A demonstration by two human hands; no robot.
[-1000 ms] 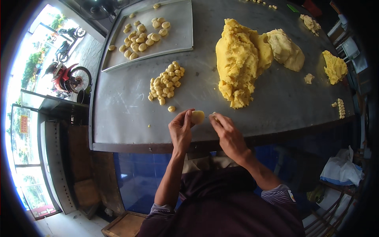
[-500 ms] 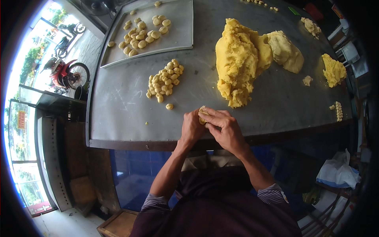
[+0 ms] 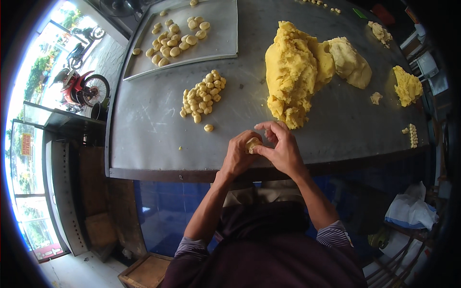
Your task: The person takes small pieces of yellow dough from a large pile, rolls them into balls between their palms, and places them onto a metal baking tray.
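Observation:
Close to the table's front edge, my left hand (image 3: 238, 152) is curled around a small pale piece of dough (image 3: 252, 145). My right hand (image 3: 282, 148) presses its thumb on that piece, with its other fingers bent and lifted off it. Just beyond my hands sits a large, crumbly yellow mass of dough (image 3: 290, 72), touching a paler, smoother lump of dough (image 3: 349, 62) on its right. To the left lies a heap of small dough balls (image 3: 204, 96), with one single ball (image 3: 208, 128) apart from it.
A shallow metal tray (image 3: 216, 53) at the back left holds several rounded dough pieces. On the right of the metal table (image 3: 144, 144) are a yellow dough chunk (image 3: 407, 86), a pale crumbly lump (image 3: 379, 33) and a short row of tiny dough balls (image 3: 413, 136).
My right hand's fingers have lifted and opened away from the dough piece, leaving the thumb on it. The left hand still holds the piece, slightly farther right.

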